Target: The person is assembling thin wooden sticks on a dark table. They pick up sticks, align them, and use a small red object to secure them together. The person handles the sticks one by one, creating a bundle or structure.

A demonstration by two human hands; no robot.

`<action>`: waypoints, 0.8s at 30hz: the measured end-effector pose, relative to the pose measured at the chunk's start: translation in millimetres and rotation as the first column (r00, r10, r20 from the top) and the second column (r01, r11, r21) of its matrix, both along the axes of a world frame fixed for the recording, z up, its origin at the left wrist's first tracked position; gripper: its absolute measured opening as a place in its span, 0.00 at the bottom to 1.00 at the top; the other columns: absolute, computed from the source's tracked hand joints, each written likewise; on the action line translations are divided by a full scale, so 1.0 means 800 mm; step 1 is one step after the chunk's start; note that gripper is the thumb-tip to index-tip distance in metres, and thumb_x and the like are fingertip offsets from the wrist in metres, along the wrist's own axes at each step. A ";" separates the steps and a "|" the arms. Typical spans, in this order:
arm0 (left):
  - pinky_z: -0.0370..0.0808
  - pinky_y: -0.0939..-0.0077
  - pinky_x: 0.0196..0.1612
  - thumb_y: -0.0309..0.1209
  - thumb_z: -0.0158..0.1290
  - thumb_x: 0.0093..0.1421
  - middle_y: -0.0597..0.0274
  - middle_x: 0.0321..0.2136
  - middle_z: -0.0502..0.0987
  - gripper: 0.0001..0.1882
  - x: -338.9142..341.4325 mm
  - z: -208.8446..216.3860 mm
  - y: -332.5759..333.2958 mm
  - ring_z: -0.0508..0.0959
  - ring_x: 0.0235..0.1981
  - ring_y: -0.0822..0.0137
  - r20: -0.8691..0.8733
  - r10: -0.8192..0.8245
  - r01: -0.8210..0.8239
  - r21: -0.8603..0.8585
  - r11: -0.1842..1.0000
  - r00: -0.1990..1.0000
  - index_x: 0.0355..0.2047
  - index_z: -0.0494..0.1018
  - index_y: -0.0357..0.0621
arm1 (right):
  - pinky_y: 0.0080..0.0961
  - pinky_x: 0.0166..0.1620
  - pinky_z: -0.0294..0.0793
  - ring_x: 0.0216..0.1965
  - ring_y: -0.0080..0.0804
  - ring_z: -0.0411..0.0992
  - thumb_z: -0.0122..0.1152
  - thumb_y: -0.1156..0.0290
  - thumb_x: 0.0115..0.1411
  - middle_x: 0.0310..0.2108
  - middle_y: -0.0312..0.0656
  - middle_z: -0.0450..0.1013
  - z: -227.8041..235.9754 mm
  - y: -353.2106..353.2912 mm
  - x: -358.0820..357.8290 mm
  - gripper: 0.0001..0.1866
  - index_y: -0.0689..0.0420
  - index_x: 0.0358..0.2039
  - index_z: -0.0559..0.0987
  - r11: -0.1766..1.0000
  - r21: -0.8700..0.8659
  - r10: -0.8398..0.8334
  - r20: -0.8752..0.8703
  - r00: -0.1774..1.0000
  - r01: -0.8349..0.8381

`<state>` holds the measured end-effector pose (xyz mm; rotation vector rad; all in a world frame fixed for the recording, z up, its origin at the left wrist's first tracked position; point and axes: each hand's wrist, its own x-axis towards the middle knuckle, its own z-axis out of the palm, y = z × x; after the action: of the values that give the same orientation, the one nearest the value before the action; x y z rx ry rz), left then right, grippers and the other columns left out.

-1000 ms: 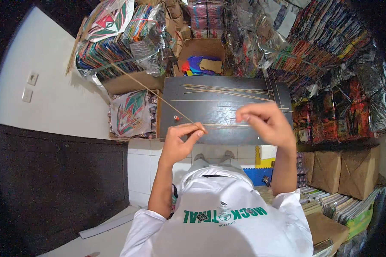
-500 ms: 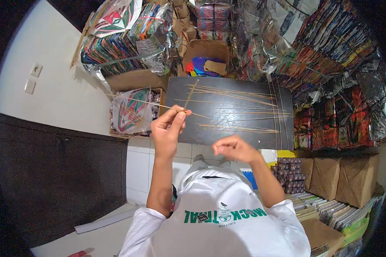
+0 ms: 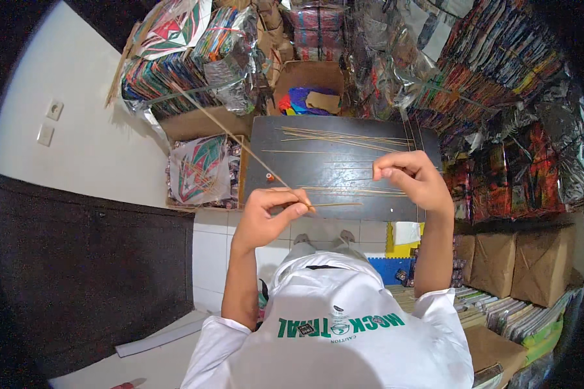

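Note:
Two thin bamboo sticks [image 3: 240, 145] are pinched in my left hand [image 3: 272, 215], just off the table's near edge. They cross at the fingertips: the longer slants up to the far left, while a short length points right. Above the right half of the black table [image 3: 353, 211], my right hand [image 3: 416, 181] has thumb and fingers pressed together; what they hold, if anything, is too fine to make out. Several loose bamboo sticks [image 3: 343, 138] lie across the tabletop. A small red-and-white spool [image 3: 270, 177] is on the table beyond my left hand.
Left of the table stands a carton [image 3: 244, 170] with a printed kite sheet [image 3: 201, 170] on top. An open cardboard box [image 3: 308, 70] is behind the table. Wrapped stacks [image 3: 480, 71] crowd the far right, and brown paper parcels [image 3: 541, 266] sit at the near right.
My left hand has come down toward me, turning the crossed sticks. My right hand has moved right and away from me, over the table. The small spool now shows.

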<state>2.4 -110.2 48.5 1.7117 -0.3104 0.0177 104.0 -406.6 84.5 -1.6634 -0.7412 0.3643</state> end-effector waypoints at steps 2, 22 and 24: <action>0.70 0.81 0.30 0.29 0.60 0.61 0.59 0.29 0.81 0.11 -0.002 -0.002 0.005 0.75 0.28 0.75 -0.001 0.036 -0.036 -0.180 0.983 0.999 0.32 0.81 0.30 | 0.20 0.36 0.70 0.32 0.18 0.72 0.59 0.72 0.64 0.33 0.36 0.80 -0.032 -0.005 0.008 0.08 0.64 0.37 0.82 0.992 0.089 0.094 -0.071 0.993 -0.088; 0.74 0.76 0.39 0.23 0.57 0.62 0.59 0.31 0.82 0.05 -0.003 -0.032 -0.013 0.78 0.32 0.72 0.070 0.210 -0.218 0.157 0.963 0.975 0.33 0.80 0.32 | 0.21 0.37 0.72 0.32 0.20 0.73 0.56 0.76 0.64 0.29 0.36 0.79 0.015 0.033 -0.067 0.07 0.63 0.37 0.81 1.000 -0.024 0.011 0.076 0.997 -0.009; 0.71 0.80 0.31 0.22 0.56 0.61 0.59 0.29 0.81 0.05 -0.012 -0.023 -0.019 0.76 0.28 0.74 0.078 0.099 -0.110 0.138 0.984 0.992 0.34 0.80 0.32 | 0.21 0.37 0.72 0.32 0.20 0.73 0.56 0.75 0.64 0.30 0.37 0.79 0.030 0.017 -0.044 0.07 0.64 0.36 0.81 0.995 -0.086 -0.052 0.074 0.996 0.059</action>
<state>-7.5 -125.5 30.3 1.8704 -0.2794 0.1367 69.0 -393.3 108.7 -1.7844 -0.7395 0.3029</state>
